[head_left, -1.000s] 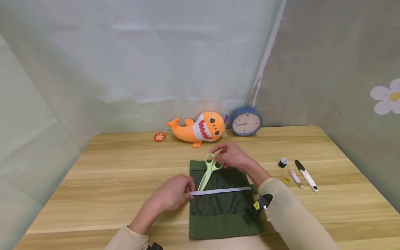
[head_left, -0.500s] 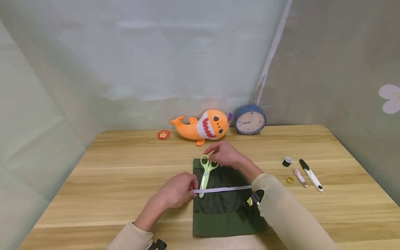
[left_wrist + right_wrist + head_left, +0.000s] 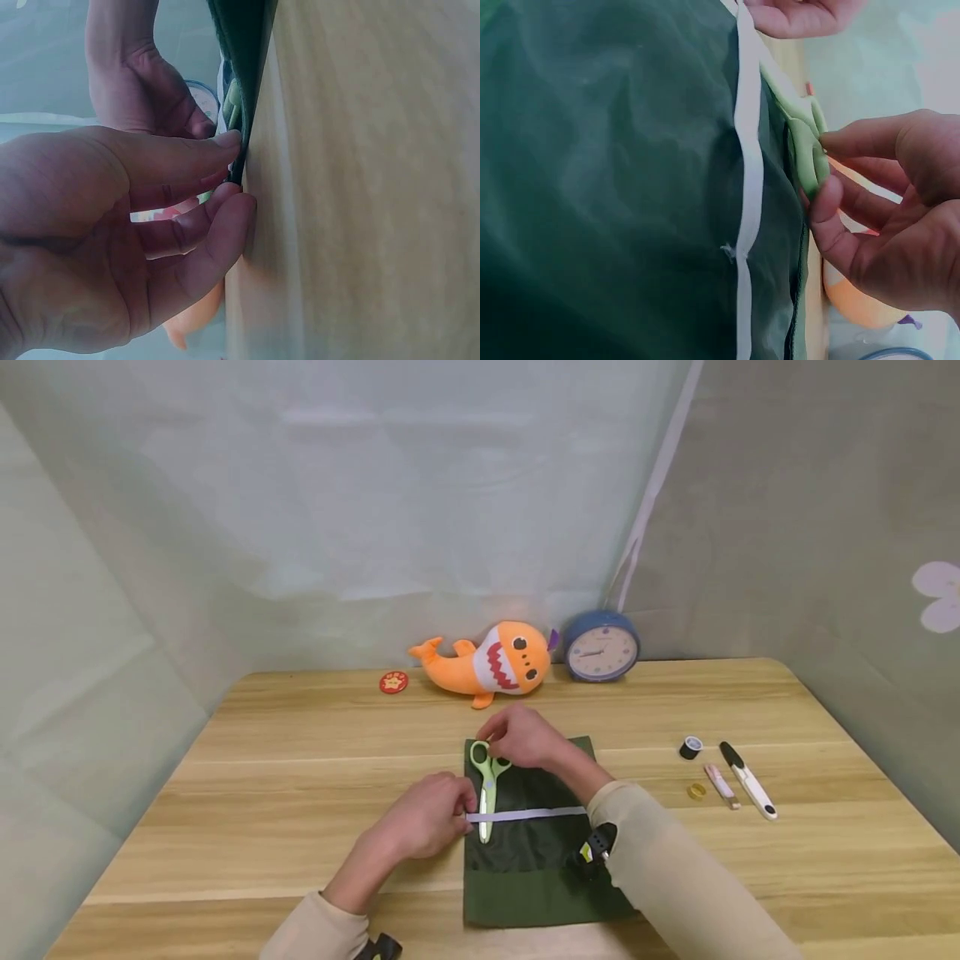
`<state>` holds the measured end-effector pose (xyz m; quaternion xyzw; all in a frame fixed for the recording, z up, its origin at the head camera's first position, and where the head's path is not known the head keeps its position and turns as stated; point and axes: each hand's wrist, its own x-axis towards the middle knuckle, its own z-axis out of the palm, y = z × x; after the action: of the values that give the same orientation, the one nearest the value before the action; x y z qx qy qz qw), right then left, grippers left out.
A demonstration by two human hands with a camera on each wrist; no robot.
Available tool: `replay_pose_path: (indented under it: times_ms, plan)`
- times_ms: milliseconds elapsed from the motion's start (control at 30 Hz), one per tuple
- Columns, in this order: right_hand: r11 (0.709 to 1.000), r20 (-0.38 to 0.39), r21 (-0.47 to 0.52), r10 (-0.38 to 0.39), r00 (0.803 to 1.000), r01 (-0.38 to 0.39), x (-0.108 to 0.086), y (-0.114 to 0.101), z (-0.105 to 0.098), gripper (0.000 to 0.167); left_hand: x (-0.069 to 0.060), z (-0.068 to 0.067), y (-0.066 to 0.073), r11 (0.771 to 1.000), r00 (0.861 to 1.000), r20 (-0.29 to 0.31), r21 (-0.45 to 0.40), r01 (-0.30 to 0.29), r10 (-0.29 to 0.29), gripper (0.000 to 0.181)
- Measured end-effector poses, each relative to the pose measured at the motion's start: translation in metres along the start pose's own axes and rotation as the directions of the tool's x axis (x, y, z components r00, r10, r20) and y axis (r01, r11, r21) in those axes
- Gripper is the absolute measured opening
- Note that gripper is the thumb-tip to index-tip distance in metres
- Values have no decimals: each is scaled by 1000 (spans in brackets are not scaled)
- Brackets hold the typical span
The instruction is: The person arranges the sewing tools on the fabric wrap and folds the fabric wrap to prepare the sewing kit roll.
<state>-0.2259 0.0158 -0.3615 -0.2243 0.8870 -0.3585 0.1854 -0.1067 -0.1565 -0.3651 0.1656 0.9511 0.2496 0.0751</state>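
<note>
A dark green fabric tool roll (image 3: 551,897) lies on the table with a white elastic band (image 3: 536,814) across it. Light green scissors (image 3: 489,785) lie along its left side, blades pointing toward me. Their blades pass under the band, tip showing past it. My right hand (image 3: 522,737) pinches the scissors' handle between thumb and fingers, as the right wrist view also shows at the green handle (image 3: 806,150). At the band's left end, my left hand (image 3: 431,814) pinches the roll's edge; in the left wrist view, thumb and fingers meet on the green fabric edge (image 3: 244,75).
To the right lie a black thread spool (image 3: 691,747), a yellow ring (image 3: 697,791), a small pink-and-white tool (image 3: 722,786) and a black-and-white seam ripper-like tool (image 3: 750,783). At the back are an orange plush shark (image 3: 457,674), a blue clock (image 3: 602,647) and a red disc (image 3: 393,682).
The right hand has moved the scissors left and toward me; their tip has slid under the band and out beyond it. The left hand keeps its grip on the edge.
</note>
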Motion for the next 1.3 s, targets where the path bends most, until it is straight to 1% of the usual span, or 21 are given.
replay_pose_path:
  times_ms: [133,233,367,433,567,700,867,933,1133,1300]
  plan:
    - [998,1,-45,-36,999,36,-3,3,-2,25,1,2,0,1000,1000,-2,5,-15,15,19]
    - [997,-39,-57,-49,998,46,-6,7,-6,27,2,3,0,1000,1000,-6,11,-22,22,20]
    - [997,-95,-75,-26,995,19,-11,12,-12,27,2,3,1,1000,1000,-10,10,-6,7,22]
    - [997,-84,-72,3,996,-9,-13,15,-13,27,2,3,1,1000,1000,-10,10,6,-5,23]
    - [999,-19,-21,47,999,-48,-14,17,-9,29,0,2,1,999,999,-11,3,53,-53,28]
    - [999,-2,-7,38,999,-38,-14,17,-4,30,-1,1,1,995,995,-16,0,96,-96,33]
    - [999,4,-9,43,999,-43,-14,18,-3,30,-2,1,2,991,991,0,5,132,-132,36]
    - [999,13,-8,46,999,-46,-15,18,-2,30,-1,1,2,991,991,4,8,137,-137,36]
    - [998,31,-23,58,998,-57,-17,16,-3,30,1,3,4,993,993,-2,15,121,-121,35]
    - [998,49,-43,44,998,-42,-17,13,-3,29,1,2,4,991,992,-10,26,129,-129,36]
